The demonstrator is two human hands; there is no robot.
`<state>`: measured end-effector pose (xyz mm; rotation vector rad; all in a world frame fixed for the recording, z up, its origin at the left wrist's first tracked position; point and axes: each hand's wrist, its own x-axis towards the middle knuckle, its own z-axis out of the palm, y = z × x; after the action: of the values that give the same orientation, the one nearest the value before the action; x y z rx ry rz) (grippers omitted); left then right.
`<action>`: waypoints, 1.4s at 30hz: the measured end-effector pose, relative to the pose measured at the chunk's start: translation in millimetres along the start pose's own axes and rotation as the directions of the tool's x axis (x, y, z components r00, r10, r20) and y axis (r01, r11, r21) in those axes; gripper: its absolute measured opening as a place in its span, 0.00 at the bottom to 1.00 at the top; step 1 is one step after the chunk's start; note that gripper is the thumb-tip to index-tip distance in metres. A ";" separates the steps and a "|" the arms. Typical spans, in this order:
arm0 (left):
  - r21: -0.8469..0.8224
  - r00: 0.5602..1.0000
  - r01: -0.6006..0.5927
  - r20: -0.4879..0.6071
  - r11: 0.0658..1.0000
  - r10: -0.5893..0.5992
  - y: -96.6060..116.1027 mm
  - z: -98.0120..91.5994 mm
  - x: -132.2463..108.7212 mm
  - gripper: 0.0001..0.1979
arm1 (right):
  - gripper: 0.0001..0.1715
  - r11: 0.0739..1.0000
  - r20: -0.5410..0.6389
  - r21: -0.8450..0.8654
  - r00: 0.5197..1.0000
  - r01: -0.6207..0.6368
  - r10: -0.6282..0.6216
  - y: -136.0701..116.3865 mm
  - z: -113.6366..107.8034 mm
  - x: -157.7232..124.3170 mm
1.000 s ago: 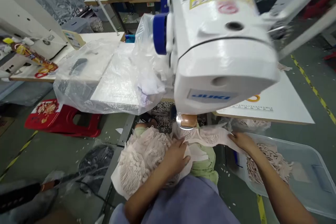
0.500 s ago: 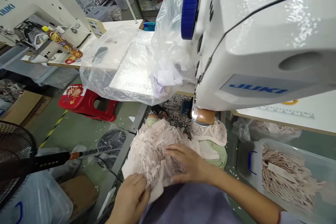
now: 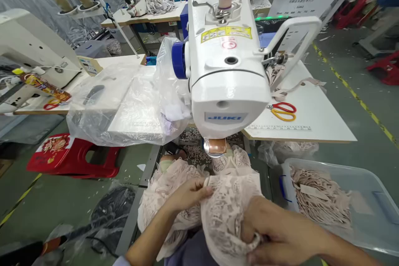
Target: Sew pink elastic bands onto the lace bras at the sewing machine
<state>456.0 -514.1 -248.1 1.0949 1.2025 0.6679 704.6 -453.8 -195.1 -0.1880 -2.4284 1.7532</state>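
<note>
A pale pink lace bra piece (image 3: pixel 224 203) is held up in front of me between both hands. My left hand (image 3: pixel 188 194) pinches its upper left edge between thumb and fingers. On the lower right side, my right hand (image 3: pixel 271 230) is closed on the same piece, some fingers hidden by the lace. Behind my left forearm, a heap of similar lace pieces (image 3: pixel 168 212) lies on my lap. Another lace piece (image 3: pixel 240 158) rests below the head of the white sewing machine (image 3: pixel 230 95), beyond the held one.
Red and yellow scissors (image 3: pixel 283 111) lie on the white table (image 3: pixel 327 120) to the right. A clear bin (image 3: pixel 370 220) with beige straps stands at the right. To the left are a plastic-covered tabletop (image 3: pixel 137 112), a red stool (image 3: pixel 77 162) and a drink bottle (image 3: pixel 43 85).
My view has lifted and turned right. My hands, earlier on the lace heap, now hold one lace bra piece up, to the heap's right.
</note>
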 end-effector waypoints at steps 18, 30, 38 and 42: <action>0.385 0.942 -0.314 0.239 0.868 0.235 62.8 28.9 21.1 0.17 | 0.41 0.952 -0.446 -0.251 0.894 -0.175 0.047 54.8 -34.5 2.7; 0.428 0.845 0.014 -0.488 0.904 0.218 84.9 -19.8 41.9 0.19 | 0.30 0.951 -0.611 0.014 0.750 -0.308 0.252 68.6 -61.5 64.8; 0.599 0.703 -0.079 -0.533 0.797 0.471 66.3 -30.3 58.8 0.09 | 0.27 0.954 -0.610 0.042 0.748 -0.297 0.260 77.2 -74.1 66.7; 0.602 0.717 -0.050 -0.533 0.797 0.448 57.2 -33.6 57.7 0.12 | 0.26 0.951 -0.578 0.141 0.757 -0.276 0.305 78.7 -76.6 66.6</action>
<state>447.4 -432.1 -217.6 1.6140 1.9624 1.0192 655.0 -345.6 -243.4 -1.0023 -1.9563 1.5318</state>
